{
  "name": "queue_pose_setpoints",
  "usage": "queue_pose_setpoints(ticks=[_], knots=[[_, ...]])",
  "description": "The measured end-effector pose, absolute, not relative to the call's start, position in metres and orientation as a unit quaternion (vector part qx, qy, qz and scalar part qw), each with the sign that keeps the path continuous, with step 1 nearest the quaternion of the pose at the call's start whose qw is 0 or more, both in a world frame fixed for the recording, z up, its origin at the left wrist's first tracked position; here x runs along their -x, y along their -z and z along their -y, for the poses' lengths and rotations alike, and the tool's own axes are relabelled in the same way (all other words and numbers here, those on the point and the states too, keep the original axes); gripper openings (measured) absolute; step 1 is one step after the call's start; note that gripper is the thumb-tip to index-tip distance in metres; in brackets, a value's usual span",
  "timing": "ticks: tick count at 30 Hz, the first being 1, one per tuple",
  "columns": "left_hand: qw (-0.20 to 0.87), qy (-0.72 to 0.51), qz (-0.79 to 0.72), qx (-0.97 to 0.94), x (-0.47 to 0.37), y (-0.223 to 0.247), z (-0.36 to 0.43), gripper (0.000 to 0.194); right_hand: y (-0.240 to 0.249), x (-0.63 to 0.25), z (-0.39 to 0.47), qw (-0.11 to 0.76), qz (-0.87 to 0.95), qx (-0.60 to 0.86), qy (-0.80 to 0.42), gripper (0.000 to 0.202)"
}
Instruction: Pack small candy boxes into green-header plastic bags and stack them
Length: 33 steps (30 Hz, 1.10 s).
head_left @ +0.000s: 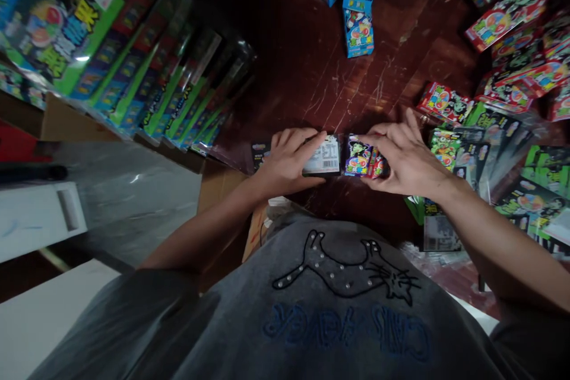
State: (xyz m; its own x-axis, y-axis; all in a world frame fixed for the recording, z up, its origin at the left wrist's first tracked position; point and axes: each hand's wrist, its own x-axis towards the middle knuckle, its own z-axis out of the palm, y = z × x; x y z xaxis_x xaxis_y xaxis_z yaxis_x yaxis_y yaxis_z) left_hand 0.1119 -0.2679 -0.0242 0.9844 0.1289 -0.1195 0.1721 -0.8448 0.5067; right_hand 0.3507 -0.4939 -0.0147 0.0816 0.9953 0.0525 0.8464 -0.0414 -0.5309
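Note:
Low over the dark red table, my left hand (pixel 289 160) is closed around a black package with a white printed label (pixel 325 155). One end of it sticks out to the left of my hand. Just to the right, my right hand (pixel 407 157) grips a purple candy box (pixel 357 157) and a red candy box (pixel 378 163) side by side. A narrow gap separates these boxes from the labelled package. My fingers partly cover the red box.
Blue candy boxes (pixel 358 29) lie at the far side of the table (pixel 285 65). Red candy boxes (pixel 512 18) are heaped at the right, above black-and-green packaging sleeves (pixel 534 196). A cardboard carton (pixel 75 122) of packed candy sets (pixel 146 77) stands at the left.

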Motion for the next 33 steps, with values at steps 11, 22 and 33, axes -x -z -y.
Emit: queue_pose_setpoints(ticks=[11,22,33], knots=[[0.27,0.034,-0.06,-0.96,-0.115,0.026,0.276,0.097,0.013,-0.327,0.484,0.208,0.673,0.681,-0.201,0.078],[0.251,0.036,-0.065,-0.965,-0.122,0.028,0.279,0.098,0.01,-0.35,0.503,0.21,0.66,0.697,-0.187,0.082],[0.239,0.033,-0.049,-0.969,-0.121,0.033,0.278,0.1,0.013,-0.355,0.492,0.187,0.683,0.686,-0.164,0.073]])
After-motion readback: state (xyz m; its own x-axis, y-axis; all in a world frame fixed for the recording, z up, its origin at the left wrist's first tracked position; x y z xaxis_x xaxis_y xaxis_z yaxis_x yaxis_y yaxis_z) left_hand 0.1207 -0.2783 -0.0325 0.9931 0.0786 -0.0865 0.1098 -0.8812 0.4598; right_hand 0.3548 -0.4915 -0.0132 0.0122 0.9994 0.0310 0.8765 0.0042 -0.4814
